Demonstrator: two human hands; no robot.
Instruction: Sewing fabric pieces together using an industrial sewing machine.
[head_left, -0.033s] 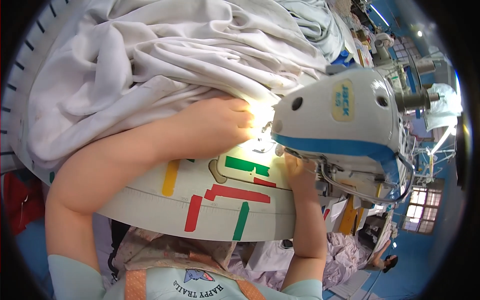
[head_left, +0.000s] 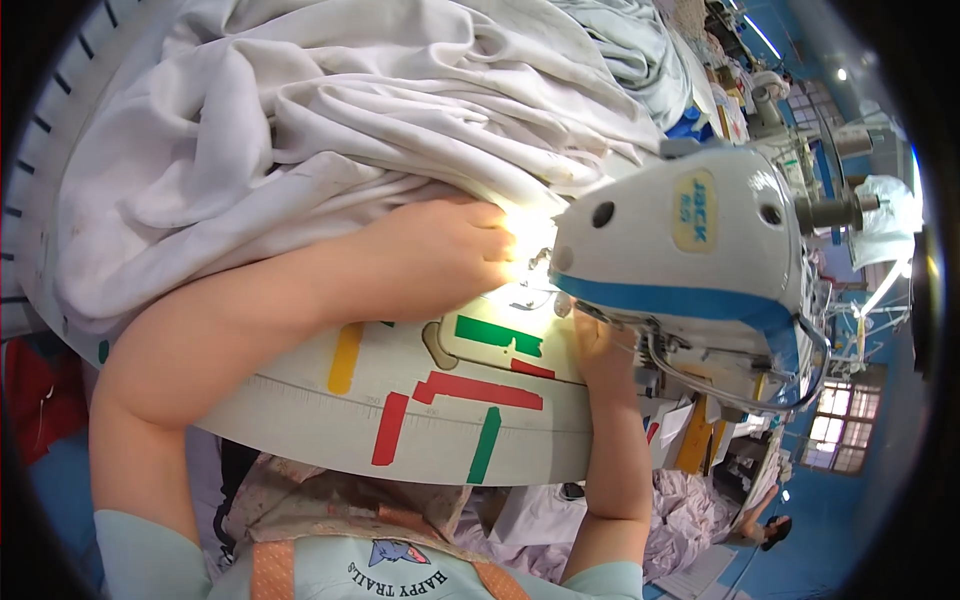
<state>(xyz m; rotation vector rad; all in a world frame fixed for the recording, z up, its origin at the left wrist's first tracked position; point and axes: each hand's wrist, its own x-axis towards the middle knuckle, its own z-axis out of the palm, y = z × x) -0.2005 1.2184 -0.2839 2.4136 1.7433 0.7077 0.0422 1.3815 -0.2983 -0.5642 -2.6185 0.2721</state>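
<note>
A: What does the left hand [head_left: 440, 255] do?

B: It lies flat, palm down, fingers loosely together, pressing on the edge of the large heap of crumpled white cloth [head_left: 330, 130]. It grips nothing; the fingertips reach the bright lamp-lit spot by the needle.

A: And the cloth itself?

B: The heap covers the far and left part of the pale curved worktop [head_left: 300, 405], piled high behind the left forearm. Its near edge runs under the left hand to the white sewing machine head with a blue band [head_left: 690, 250].

A: The right hand [head_left: 598, 348]?

B: It sits just below the machine head, at the front of the needle area, touching the worktop. The machine hides most of the fingers, so it cannot be told how far they are opened or whether they pinch any cloth.

A: What is on the bare part of the worktop?

B: Strips of coloured tape: a yellow strip [head_left: 345, 358], red strips [head_left: 480, 390] and green strips [head_left: 497, 335], stuck flat between the two forearms.

A: Any containers?

B: None can be made out near the hands.
</note>
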